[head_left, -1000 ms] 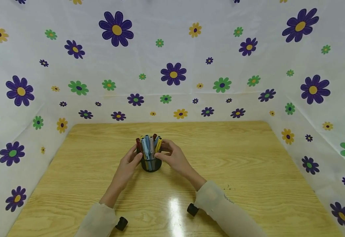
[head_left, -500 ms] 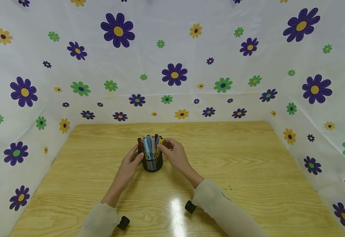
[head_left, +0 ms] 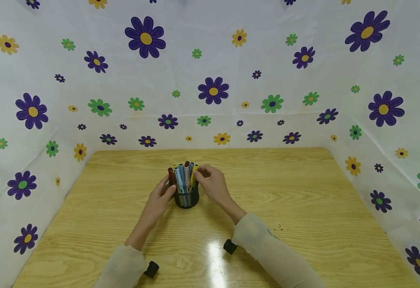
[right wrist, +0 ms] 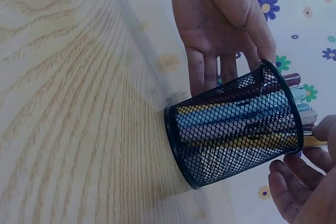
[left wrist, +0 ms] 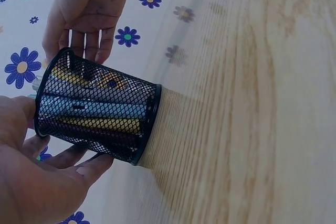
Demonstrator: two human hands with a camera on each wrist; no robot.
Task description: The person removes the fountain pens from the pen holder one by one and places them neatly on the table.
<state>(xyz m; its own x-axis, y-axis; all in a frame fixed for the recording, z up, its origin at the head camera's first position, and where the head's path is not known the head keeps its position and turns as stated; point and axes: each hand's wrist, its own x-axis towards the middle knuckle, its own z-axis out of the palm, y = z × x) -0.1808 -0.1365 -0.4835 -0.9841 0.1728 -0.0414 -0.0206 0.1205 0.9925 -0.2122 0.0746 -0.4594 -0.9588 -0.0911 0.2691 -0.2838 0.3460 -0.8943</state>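
Observation:
A black mesh pen holder (head_left: 186, 200) full of pens stands upright on the wooden table. My left hand (head_left: 159, 199) holds it around the left side, thumb near the rim; in the left wrist view its fingers (left wrist: 97, 166) lie along the mesh. At the right side, my right hand (head_left: 215, 187) pinches the upper part of a yellow pen (head_left: 194, 176) between thumb and index finger. That pen (right wrist: 315, 141) still sits in the holder. Light blue, grey and dark red pens (head_left: 171, 173) fill the rest of it.
The wooden table (head_left: 285, 192) spreads around the holder. White cloth (head_left: 253, 92) printed with flowers hangs behind it and along both sides. Small dark specks (head_left: 280, 228) mark the table at right.
My right thumb has moved up from the holder's rim area to the yellow pen, and the right hand has risen slightly. The left hand keeps its hold; the head view has shifted a little.

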